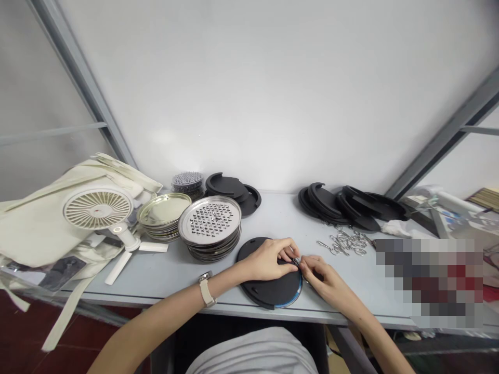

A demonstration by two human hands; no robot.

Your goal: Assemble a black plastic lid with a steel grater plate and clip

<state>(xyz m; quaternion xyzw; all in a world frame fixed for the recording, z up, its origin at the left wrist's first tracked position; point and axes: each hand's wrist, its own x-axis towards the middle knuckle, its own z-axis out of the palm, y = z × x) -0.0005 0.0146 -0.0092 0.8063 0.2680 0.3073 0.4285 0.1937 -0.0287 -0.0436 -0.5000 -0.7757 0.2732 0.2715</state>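
Note:
A round black disc with a blue strip along its right edge lies near the table's front edge. Over its upper right part, my left hand has its fingers curled in a pinch at the rim. My right hand pinches at the same spot from the right, fingertips almost touching the left ones. A small piece of metal shows between the fingertips, its shape mostly hidden. Beyond my right hand lies a loose pile of silvery wire hooks.
Stacked perforated metal discs and plain metal discs stand left. Black round trays lie in a left group and a right group. A white fan stands before a cream bag. A pixelated patch covers the right side.

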